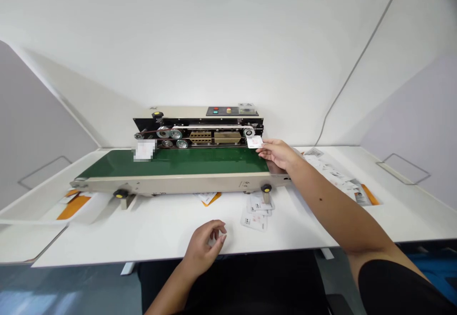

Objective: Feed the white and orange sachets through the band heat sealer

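Your right hand pinches a packet at the right end of the machine; your left hand, half-curled and seemingly empty, is over the near counter; the blurred packet far left looks done, the loose packets near right perhaps not.

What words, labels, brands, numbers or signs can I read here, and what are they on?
None can be read clearly.
White packet in the right hand: reddish print, too small.
Loose white packets on the table: dark and reddish print, too blurred.
Conveyor's front side: dark marks, too small.
Control panel: any lettering too small.
Pale item toward the belt's left: pixelated.
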`<control>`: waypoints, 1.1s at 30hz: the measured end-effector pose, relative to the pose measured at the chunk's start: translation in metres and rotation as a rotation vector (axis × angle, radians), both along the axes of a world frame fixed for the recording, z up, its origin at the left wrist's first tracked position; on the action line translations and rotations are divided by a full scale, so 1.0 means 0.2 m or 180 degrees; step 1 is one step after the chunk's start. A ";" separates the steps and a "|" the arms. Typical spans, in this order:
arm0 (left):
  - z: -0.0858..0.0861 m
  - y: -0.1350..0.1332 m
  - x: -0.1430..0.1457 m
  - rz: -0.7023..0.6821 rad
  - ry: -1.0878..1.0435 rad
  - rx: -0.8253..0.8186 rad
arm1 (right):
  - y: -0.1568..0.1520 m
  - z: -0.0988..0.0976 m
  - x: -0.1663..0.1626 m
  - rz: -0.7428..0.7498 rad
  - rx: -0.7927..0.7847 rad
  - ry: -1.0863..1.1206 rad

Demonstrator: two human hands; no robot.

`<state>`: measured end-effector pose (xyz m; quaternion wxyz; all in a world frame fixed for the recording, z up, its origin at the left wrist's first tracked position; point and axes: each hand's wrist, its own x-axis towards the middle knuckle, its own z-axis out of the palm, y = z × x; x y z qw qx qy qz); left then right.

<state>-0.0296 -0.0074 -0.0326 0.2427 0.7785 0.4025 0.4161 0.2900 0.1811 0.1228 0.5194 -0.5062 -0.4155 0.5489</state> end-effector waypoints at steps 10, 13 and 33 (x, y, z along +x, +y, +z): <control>0.02 0.00 0.00 -0.0136 0.0262 0.0237 | -0.67 -0.38 -0.20 0.0941 0.2328 -0.2554; 0.03 0.00 0.01 -0.0171 0.0367 0.0242 | -0.85 -0.59 -0.26 0.1912 0.2096 -0.3237; 0.06 0.01 0.04 -0.0686 0.0815 0.0476 | -0.92 -0.79 -0.34 0.2609 0.3035 -0.2399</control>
